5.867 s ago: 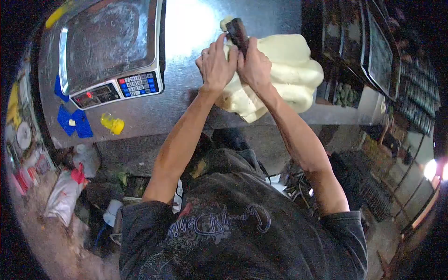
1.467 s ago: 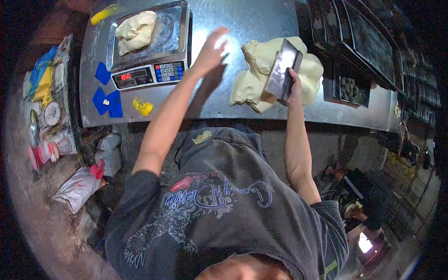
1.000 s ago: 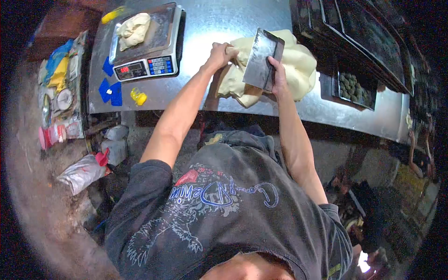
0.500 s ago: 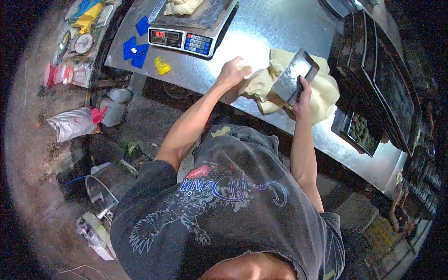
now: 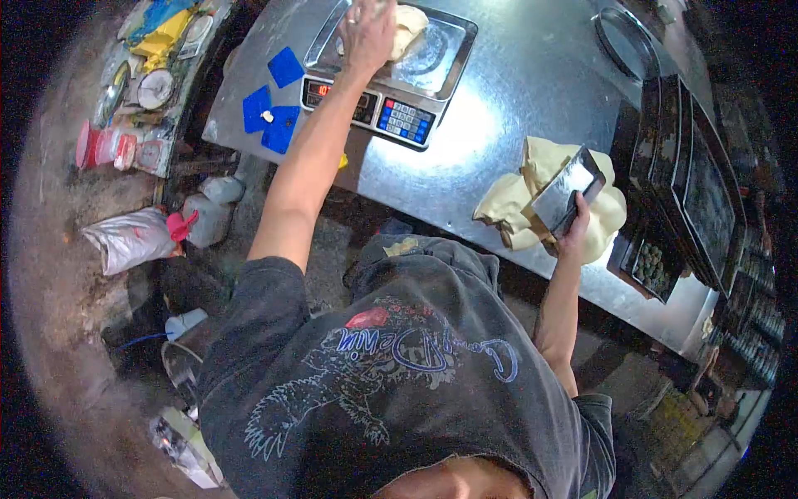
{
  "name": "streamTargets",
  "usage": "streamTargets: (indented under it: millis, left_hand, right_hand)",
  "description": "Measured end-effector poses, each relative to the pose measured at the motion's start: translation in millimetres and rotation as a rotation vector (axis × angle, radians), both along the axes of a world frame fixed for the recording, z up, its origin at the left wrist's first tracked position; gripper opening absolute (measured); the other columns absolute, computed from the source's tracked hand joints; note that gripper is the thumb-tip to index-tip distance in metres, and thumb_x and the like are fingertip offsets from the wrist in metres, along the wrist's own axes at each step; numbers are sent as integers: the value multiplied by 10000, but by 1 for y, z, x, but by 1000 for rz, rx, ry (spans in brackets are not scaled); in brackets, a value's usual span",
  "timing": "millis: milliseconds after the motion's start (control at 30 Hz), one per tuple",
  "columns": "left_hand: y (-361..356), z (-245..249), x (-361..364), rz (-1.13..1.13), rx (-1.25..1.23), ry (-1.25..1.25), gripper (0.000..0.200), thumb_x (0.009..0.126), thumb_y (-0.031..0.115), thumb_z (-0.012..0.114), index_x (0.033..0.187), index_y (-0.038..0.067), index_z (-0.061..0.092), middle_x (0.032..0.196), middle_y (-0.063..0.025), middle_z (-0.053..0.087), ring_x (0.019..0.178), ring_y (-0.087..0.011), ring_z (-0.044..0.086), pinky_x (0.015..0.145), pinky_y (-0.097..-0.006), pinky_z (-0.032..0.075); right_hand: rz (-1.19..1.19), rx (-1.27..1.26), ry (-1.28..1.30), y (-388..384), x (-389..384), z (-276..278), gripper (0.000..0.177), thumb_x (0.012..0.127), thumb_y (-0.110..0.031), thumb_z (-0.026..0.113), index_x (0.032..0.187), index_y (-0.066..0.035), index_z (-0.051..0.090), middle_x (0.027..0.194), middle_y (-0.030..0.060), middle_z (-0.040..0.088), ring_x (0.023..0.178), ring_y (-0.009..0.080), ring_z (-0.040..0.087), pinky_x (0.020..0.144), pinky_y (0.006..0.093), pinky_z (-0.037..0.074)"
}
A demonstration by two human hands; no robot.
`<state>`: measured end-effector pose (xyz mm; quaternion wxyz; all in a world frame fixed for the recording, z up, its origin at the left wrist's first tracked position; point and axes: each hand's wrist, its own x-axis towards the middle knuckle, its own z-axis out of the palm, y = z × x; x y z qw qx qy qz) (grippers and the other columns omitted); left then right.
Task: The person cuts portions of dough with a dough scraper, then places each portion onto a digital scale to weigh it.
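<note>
My left hand (image 5: 366, 29) reaches far over the steel table (image 5: 515, 75) and closes on a small dough piece (image 5: 413, 21) lying on the tray of the digital scale (image 5: 403, 121). The scale's red display is lit. My right hand (image 5: 572, 234) grips a metal dough scraper (image 5: 565, 190), its blade held tilted over the big pale dough mass (image 5: 509, 209) near the table's front edge. The scraper covers the middle of that mass.
Blue plastic squares (image 5: 268, 108) lie left of the scale. Dark stacked baking trays (image 5: 694, 175) fill the right side; one tray (image 5: 648, 264) holds small dark balls. A side shelf with a clock (image 5: 155, 86), jugs (image 5: 208, 218) and a white bag (image 5: 125, 239) sit below on the left.
My left hand has left the big dough mass and swung up to the scale tray with a piece of dough. My right hand keeps the scraper over the mass. The view has shifted.
</note>
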<state>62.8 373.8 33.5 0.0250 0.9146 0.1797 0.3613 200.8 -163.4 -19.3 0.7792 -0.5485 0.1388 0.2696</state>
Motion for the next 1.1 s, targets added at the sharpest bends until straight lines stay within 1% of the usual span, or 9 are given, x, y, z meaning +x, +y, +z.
streamTargets:
  millis: [133, 300, 400, 467, 533, 633, 700, 900, 1100]
  left_hand:
    - [8, -21, 3, 60, -115, 169, 627, 889, 567, 623, 1468, 350, 522, 1660, -157, 195, 1450, -561, 202, 1085, -793, 91]
    - [-19, -9, -16, 104, -215, 69, 848, 912, 543, 599, 1608, 283, 192, 1640, -297, 48, 1449, -603, 120, 1096, -779, 101]
    - [-93, -13, -42, 71, -438, -184, 529, 947, 413, 592, 1406, 152, 570, 1590, -206, 326, 1406, -512, 325, 1135, -701, 201]
    - [-145, -25, -71, -298, -663, -87, 418, 988, 319, 560, 1347, 110, 600, 1406, -178, 565, 1264, -349, 551, 1083, -514, 406]
    - [-213, -36, -101, -308, -1175, 400, 351, 1001, 220, 587, 1320, 77, 622, 1198, -132, 667, 1082, -280, 664, 964, -373, 511]
    - [-274, -58, -110, -592, -1316, 507, 349, 1013, 220, 581, 1324, 64, 614, 1214, -134, 655, 1073, -235, 666, 953, -380, 523]
    - [-305, -56, -91, -513, -1347, 349, 354, 1001, 175, 584, 1334, 56, 601, 1262, -161, 633, 1124, -261, 648, 981, -390, 514]
    - [-373, -96, -13, -307, -684, 307, 572, 962, 278, 621, 1417, -35, 472, 1396, -252, 532, 1329, -402, 479, 1133, -456, 370]
    - [-389, -90, -22, -262, -867, 277, 635, 947, 352, 654, 1446, 11, 462, 1350, -234, 553, 1275, -412, 494, 1090, -477, 400]
  right_hand:
    - [-44, -53, -40, -4, 10, -11, 442, 911, -295, 694, 1253, -42, 573, 1042, 69, 658, 918, 242, 655, 839, 413, 554]
    - [-39, -87, -62, 0, 4, -14, 443, 914, -297, 690, 1255, -41, 567, 1054, 73, 641, 915, 245, 653, 820, 424, 565]
    - [-58, -95, -70, 0, -4, -3, 441, 913, -297, 691, 1259, -55, 564, 1043, 67, 638, 907, 244, 651, 819, 427, 563]
    - [-45, -83, -42, -1, 1, -3, 445, 908, -300, 698, 1261, -66, 563, 1036, 62, 636, 906, 241, 649, 823, 426, 561]
    - [-1, -37, -28, -10, 5, -12, 453, 896, -308, 719, 1253, -74, 566, 1041, 57, 640, 925, 238, 648, 839, 424, 556]
    - [52, -1, -25, -10, 4, -8, 459, 893, -303, 727, 1253, -71, 560, 1074, 54, 639, 959, 235, 646, 857, 424, 551]
    - [103, 69, -14, -13, 10, -13, 465, 896, -296, 725, 1263, -67, 554, 1094, 56, 638, 973, 234, 644, 867, 422, 548]
    - [129, 108, -53, -19, 16, -28, 476, 905, -278, 725, 1294, -70, 545, 1143, 72, 643, 984, 232, 640, 890, 400, 542]
    - [165, 151, -104, -19, 16, -24, 464, 912, -221, 720, 1309, -71, 532, 1136, 79, 642, 981, 234, 646, 890, 404, 547]
